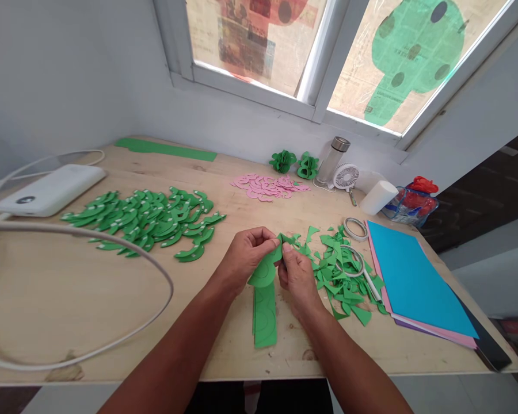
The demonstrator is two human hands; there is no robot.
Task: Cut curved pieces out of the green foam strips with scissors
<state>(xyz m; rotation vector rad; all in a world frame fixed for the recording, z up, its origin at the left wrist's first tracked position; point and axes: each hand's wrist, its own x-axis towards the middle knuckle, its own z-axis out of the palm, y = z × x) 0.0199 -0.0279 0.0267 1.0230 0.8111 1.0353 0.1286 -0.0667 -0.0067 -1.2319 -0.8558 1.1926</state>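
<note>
My left hand (251, 250) pinches a green paper piece (265, 270) between thumb and fingers, near the middle of the table. From the other side, my right hand (297, 275) grips the upper edge of the same paper; its fingertips are partly hidden. The paper has a rounded lower edge and a drawn curve on it. Directly below lies a green paper strip (265, 322) with curved outlines, its top end covered by the held piece. Right of my hands spreads a heap of green paper scraps (343, 287). To the left are many curved green cutouts (151, 221) with small white patches.
Pink cutouts (265, 187) and two green paper balls (283, 161) sit at the back, near a bottle (330, 161) and small fan (346, 176). Tape (355, 228) and blue sheets (414, 276) lie right. A white cable (166, 276) loops left from a power bank (49, 190).
</note>
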